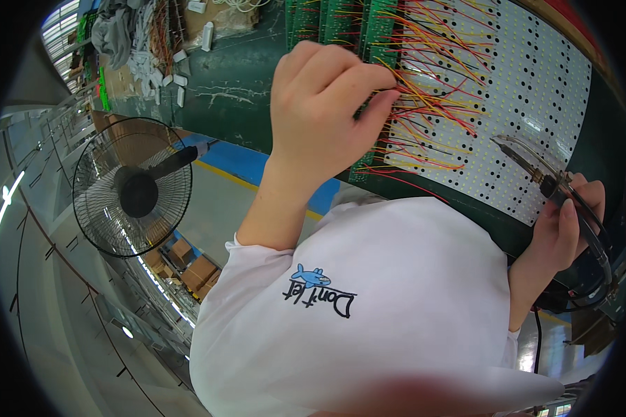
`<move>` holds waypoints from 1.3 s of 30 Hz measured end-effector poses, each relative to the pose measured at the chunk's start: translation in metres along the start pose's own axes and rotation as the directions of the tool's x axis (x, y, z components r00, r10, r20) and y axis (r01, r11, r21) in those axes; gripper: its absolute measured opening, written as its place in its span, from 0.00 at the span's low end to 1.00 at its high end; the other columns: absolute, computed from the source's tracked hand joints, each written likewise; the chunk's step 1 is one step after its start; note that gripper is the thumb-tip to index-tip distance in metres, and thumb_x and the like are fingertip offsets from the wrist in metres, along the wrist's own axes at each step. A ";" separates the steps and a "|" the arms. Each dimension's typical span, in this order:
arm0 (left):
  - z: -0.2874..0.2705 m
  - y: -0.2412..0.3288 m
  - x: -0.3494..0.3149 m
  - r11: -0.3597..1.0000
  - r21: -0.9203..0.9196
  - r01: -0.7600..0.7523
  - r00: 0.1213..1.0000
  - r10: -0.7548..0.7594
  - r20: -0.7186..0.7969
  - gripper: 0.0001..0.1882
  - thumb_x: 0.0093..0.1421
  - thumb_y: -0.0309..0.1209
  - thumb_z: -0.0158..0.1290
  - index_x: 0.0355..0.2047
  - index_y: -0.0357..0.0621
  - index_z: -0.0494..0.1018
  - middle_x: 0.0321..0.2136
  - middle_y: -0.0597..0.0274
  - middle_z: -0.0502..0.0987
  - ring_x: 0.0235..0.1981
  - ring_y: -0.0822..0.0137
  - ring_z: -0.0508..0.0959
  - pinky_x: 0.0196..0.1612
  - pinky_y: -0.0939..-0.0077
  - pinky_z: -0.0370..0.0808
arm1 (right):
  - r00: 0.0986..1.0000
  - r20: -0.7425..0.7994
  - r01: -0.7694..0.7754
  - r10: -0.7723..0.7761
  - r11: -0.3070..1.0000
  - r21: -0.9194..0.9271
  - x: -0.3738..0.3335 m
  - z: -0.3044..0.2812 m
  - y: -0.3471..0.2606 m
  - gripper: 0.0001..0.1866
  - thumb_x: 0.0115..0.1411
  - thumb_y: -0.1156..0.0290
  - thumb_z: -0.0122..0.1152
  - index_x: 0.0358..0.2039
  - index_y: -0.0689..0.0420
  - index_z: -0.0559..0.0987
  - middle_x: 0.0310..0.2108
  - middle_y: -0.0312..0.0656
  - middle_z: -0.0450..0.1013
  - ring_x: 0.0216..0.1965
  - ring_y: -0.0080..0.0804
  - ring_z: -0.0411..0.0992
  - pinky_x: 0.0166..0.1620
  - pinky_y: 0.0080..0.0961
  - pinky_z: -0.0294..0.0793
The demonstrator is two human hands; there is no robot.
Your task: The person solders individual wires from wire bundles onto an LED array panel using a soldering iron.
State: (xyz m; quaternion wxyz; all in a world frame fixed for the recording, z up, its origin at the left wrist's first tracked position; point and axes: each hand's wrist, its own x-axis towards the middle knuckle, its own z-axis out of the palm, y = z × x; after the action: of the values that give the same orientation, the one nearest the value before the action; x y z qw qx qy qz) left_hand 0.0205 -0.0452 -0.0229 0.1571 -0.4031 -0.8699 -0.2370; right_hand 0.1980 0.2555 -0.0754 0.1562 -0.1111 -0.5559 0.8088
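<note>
My left hand [323, 104] is over the green circuit boards [341, 31], its thumb and forefinger pinched together on a thin wire among the red, yellow and black wires [431, 104]. These fan out to the right from the boards across a white panel [535, 90] dotted with small yellow and black spots. The exact wire in the pinch is partly hidden by the fingertips. At the right, my right hand [570, 226] grips a soldering iron [532, 170] with a thin curved tube running along it. The iron's tip points up and left, above the panel, apart from the left hand.
The green worktable [233, 104] carries grey and brown wire bundles [170, 31] and small white blocks [207, 36] at the far left. A black caged fan [135, 187] stands left of the table. Cardboard boxes [198, 271] are on the floor beyond it.
</note>
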 end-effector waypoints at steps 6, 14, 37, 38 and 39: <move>0.001 -0.004 0.010 1.000 -0.029 0.008 0.994 -0.004 0.108 0.15 0.39 0.30 0.72 0.29 0.52 0.82 0.27 0.68 0.75 0.32 0.61 0.73 0.34 0.68 0.70 | 0.997 -0.040 0.061 -0.063 0.996 -0.064 0.000 -0.007 0.004 0.09 0.59 0.75 0.57 0.30 0.63 0.66 0.29 0.40 0.61 0.31 0.22 0.59 0.30 0.15 0.59; -0.001 -0.011 0.021 1.000 -0.028 0.004 0.986 0.001 0.169 0.13 0.38 0.29 0.71 0.27 0.53 0.81 0.30 0.67 0.73 0.35 0.61 0.72 0.36 0.67 0.70 | 0.995 -0.076 0.052 -0.058 0.996 -0.072 0.001 -0.006 0.006 0.08 0.58 0.76 0.56 0.29 0.62 0.65 0.29 0.40 0.59 0.33 0.24 0.58 0.33 0.17 0.60; 0.001 0.006 0.018 0.990 0.040 -0.137 0.914 0.111 0.391 0.09 0.49 0.33 0.66 0.31 0.58 0.80 0.38 0.71 0.74 0.45 0.61 0.71 0.50 0.62 0.59 | 0.994 -0.110 -0.023 0.017 0.998 -0.051 0.006 0.010 -0.006 0.08 0.57 0.75 0.55 0.31 0.60 0.65 0.28 0.40 0.63 0.30 0.21 0.59 0.35 0.16 0.59; 0.003 0.009 0.016 0.991 0.033 -0.131 0.915 0.108 0.388 0.09 0.49 0.33 0.66 0.31 0.58 0.80 0.38 0.71 0.74 0.45 0.61 0.71 0.50 0.62 0.59 | 0.994 -0.108 -0.027 0.020 0.998 -0.060 0.006 0.008 -0.007 0.08 0.57 0.75 0.55 0.31 0.60 0.65 0.28 0.40 0.63 0.30 0.21 0.59 0.35 0.16 0.59; 0.004 0.012 0.014 0.990 0.040 -0.138 0.918 0.113 0.381 0.09 0.50 0.33 0.66 0.32 0.58 0.79 0.38 0.72 0.74 0.45 0.62 0.71 0.50 0.62 0.59 | 0.996 -0.093 -0.017 0.013 0.999 -0.038 0.006 0.007 -0.005 0.08 0.57 0.75 0.55 0.31 0.60 0.65 0.27 0.40 0.64 0.30 0.21 0.59 0.35 0.16 0.59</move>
State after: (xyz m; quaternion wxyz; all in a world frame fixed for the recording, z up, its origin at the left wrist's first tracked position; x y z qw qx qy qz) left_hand 0.0208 -0.0271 -0.0164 0.0147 -0.4906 -0.8636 -0.1155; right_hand 0.1902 0.2534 -0.0681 0.1737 -0.1556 -0.5627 0.7931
